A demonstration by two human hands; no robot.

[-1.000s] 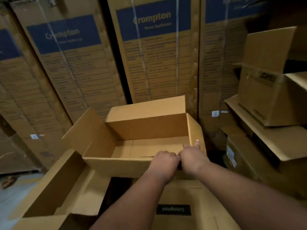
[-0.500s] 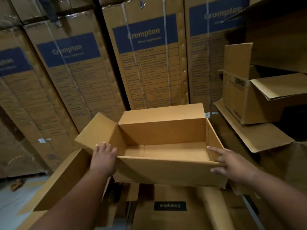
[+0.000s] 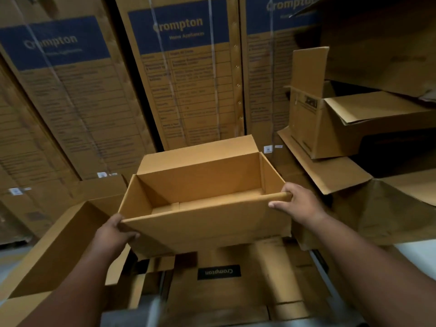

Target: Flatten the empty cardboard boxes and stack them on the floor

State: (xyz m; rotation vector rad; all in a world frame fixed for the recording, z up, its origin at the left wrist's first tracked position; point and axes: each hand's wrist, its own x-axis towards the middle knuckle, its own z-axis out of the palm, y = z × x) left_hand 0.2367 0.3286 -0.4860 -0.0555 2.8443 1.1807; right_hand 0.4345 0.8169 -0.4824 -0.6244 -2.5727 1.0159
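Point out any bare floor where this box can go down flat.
Bare floor shows only at the far left, beside the long open carton. Below the held box, gripped by left hand and right hand, flattened Crompton cardboard covers everything. The right is crowded with open boxes.

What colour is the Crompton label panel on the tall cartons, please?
Blue panel, head view.
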